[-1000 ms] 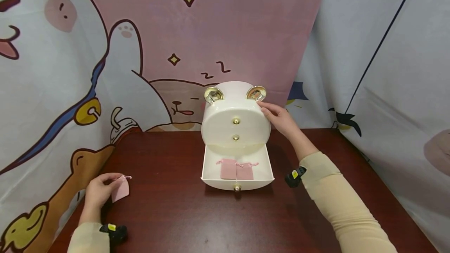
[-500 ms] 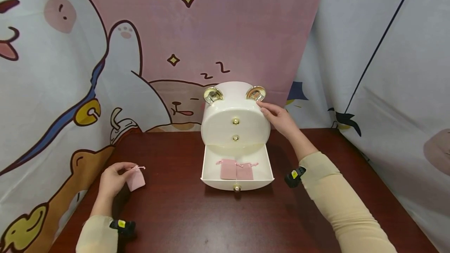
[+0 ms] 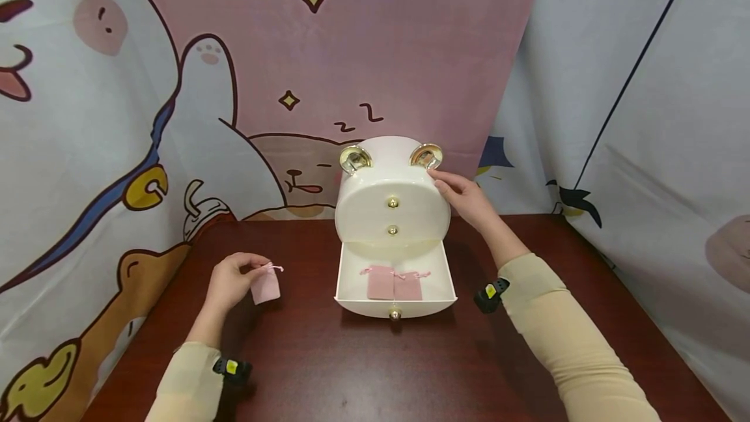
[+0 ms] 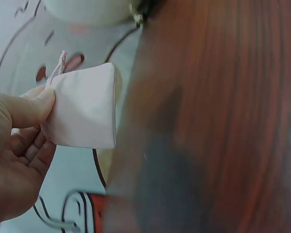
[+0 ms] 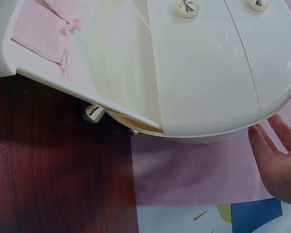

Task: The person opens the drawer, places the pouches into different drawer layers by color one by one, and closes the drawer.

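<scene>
My left hand (image 3: pixel 230 284) pinches a small pink drawstring pouch (image 3: pixel 266 286) by its gathered top, with the pouch hanging above the table left of the white box (image 3: pixel 364 213). Seen from the left wrist, the thumb presses on the pouch (image 4: pixel 83 108) near its cord. The box has gold ears and round gold knobs, and its bottom drawer (image 3: pixel 349 286) is pulled out. Inside lie two more pink pouches, a left one (image 3: pixel 381 283) and a right one (image 3: pixel 408 287), side by side. My right hand (image 3: pixel 471 204) rests its fingers on the box's upper right side.
The box stands on a dark red-brown wooden table (image 3: pixel 375 370), close to the back. Cartoon-printed cloth (image 3: pixel 410 38) hangs behind and at both sides. Gold feet (image 5: pixel 93 113) hold the box off the table. The drawer juts out toward me.
My left hand has carried the pouch rightward and a little away from me, closer to the drawer. The right hand and the box have stayed in place.
</scene>
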Demonstrator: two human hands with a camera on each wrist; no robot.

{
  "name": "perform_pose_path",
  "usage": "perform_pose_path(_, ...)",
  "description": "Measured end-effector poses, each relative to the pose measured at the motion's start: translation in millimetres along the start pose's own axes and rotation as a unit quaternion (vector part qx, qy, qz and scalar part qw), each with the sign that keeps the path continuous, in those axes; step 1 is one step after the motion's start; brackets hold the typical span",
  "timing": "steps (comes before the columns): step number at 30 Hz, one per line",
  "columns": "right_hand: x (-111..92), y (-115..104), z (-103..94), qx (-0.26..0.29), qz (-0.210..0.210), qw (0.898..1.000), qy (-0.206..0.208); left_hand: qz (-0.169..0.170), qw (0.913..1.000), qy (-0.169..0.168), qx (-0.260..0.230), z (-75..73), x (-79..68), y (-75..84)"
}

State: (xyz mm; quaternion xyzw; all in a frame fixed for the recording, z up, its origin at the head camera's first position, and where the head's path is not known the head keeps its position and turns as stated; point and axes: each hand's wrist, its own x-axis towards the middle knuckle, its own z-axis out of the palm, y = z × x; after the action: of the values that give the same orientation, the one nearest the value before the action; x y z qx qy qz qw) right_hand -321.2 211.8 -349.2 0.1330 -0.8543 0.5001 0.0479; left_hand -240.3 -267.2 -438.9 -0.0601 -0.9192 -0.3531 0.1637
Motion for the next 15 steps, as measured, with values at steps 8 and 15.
perform_pose_path(8,0,0,0.7,-0.016,-0.004,1.0,0.009,0.024,0.999,-0.02,-0.033,13.0,11.8,43.3)
perform_pose_path(15,0,0,0.4,-0.014,-0.001,1.0,0.009,0.063,0.9961,-0.022,-0.057,23.5,17.4,80.3)
